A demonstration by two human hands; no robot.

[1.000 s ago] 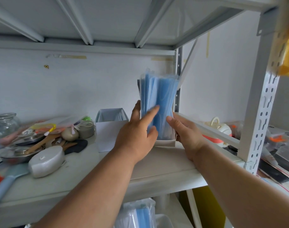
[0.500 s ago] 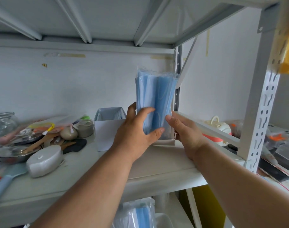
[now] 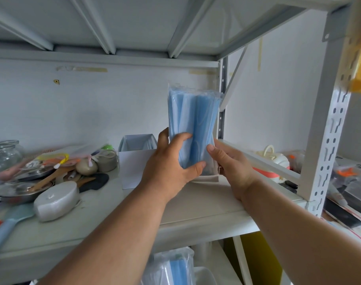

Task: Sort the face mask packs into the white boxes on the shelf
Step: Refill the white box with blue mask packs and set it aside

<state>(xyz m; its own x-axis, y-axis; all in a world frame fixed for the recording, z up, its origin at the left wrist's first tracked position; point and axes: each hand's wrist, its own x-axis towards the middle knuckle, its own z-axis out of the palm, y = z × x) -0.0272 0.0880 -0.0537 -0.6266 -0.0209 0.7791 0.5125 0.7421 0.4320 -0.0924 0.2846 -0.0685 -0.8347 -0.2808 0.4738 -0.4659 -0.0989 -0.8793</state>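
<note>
Several blue face mask packs [image 3: 193, 120] in clear wrap stand upright in a white box [image 3: 206, 178] on the shelf, near its right post. My left hand [image 3: 171, 163] grips the packs from the left and front, fingers curled round them. My right hand [image 3: 230, 161] holds the packs and the box from the right side, thumb on the front. A second white box [image 3: 134, 161] stands just to the left with more packs inside. Another mask pack [image 3: 173, 266] lies on the level below.
Kitchen clutter fills the shelf's left part: glass jars [image 3: 4, 155], a pan with wooden utensils [image 3: 31, 186], a grey oval lid [image 3: 56, 198]. A white perforated shelf post [image 3: 327, 153] stands right. Beyond it lie more items on a table.
My left hand's fingers have curled round the packs from an open touch, and the packs have sunk a little lower in the right box. The right hand stays beside them.
</note>
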